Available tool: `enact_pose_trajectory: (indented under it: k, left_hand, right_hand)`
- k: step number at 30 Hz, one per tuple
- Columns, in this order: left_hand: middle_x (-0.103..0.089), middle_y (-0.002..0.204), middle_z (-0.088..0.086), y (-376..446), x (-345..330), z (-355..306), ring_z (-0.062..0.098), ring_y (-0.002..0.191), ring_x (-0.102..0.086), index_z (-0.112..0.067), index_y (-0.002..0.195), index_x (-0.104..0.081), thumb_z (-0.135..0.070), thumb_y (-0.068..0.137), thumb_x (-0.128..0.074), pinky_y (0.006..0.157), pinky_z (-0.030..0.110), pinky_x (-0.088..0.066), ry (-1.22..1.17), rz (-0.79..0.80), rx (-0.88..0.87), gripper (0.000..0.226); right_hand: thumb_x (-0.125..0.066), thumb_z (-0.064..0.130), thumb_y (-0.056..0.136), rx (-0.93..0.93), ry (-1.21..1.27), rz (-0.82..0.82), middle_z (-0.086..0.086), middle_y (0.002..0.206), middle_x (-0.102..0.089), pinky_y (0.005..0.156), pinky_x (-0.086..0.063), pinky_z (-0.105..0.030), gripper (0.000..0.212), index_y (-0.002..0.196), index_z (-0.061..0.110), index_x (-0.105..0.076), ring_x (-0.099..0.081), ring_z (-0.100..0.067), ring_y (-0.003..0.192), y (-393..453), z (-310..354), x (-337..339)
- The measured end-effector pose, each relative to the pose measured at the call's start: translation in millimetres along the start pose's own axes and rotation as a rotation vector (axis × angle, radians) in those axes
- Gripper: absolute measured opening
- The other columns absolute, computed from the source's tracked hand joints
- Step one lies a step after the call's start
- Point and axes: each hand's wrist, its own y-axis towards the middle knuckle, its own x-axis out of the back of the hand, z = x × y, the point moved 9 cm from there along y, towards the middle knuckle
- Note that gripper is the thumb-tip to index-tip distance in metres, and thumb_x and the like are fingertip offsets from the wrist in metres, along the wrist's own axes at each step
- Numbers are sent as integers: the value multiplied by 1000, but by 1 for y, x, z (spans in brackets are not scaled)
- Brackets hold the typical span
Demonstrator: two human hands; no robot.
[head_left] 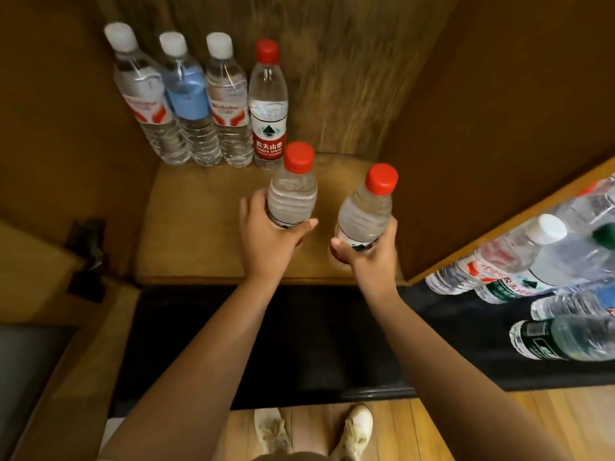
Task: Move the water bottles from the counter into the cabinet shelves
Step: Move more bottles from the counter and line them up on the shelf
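Shelf far left: 3 white-cap bottles (186, 94), 1 red-cap bottle (268, 108). In hands: 2 red-cap. Right counter: approx 6 more, blurred.

Warm, dim indoor light fills the head view, brightest on the cabinet shelf (199, 227) floor and fading into brown shadow along the left wall. Small glints sit on the standing bottles (229, 101). Wide-angle distortion bends the cabinet's sides outward. The bottles on the counter (466, 344) at the right edge smear with blur.
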Motion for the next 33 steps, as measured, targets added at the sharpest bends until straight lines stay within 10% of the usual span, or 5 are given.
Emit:
enact_pose_trajectory:
  k: [10,15,33]
  left_hand:
    - [-51,114,-17,-7,-12,45,-17,96,-49,-21,127,-44,-15,52,-88,76,-2,-37,-103,73,151,87]
    - [-60,122,-3,-22,-25,66,14,115,-55,-19,126,-50,-19,61,-84,90,26,-43,-42,-47,198,74]
    - [-55,121,1,85,-100,49,19,112,-55,-14,110,-51,-17,62,-83,93,34,-48,-54,-211,130,58]
  right_hand:
    - [-82,9,65,-13,-87,98,-6,127,-49,102,-43,-33,80,126,21,-31,-48,-17,122,8,-13,9]
    - [-80,12,65,8,-201,123,4,127,-50,103,-42,-43,79,126,28,-31,-47,-11,121,9,-22,10]
    - [-77,13,70,-7,-223,4,1,134,-49,101,-42,-52,91,139,31,-22,-46,-22,126,153,-22,-30]
